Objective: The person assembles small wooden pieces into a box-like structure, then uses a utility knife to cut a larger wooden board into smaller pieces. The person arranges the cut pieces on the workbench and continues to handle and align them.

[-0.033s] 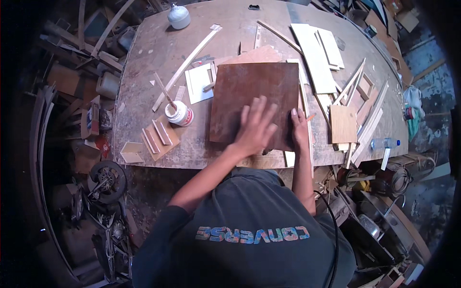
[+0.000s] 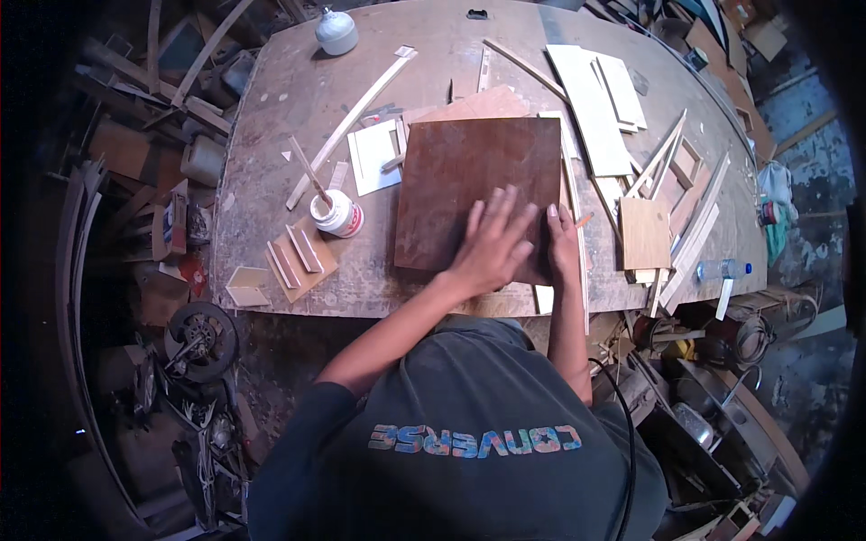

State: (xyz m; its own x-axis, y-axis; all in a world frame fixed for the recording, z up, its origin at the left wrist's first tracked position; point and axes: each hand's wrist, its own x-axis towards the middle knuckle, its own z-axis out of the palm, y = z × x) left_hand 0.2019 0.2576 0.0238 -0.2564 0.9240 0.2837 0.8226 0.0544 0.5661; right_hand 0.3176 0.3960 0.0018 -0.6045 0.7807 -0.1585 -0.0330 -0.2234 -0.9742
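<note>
A square, dark brown wooden panel lies in front of me at the near edge of the workbench. Flat on its top face, toward the lower right, rests my left hand, fingers spread and holding nothing. My right hand is closed on the panel's right edge, thumb side up; the fingers underneath are hidden. An orange pencil-like stick shows just right of that hand. Left of the panel are a white-framed piece and an open white tub with a wooden stick standing in it.
Near the tub lies a small board with two upright strips. White boards, a light wood block, loose strips and a plastic bottle occupy the right side. A white rounded container stands far left. Scrap surrounds the workbench.
My left hand has slid a little to the right across the panel. My right hand stays at the panel's edge.
</note>
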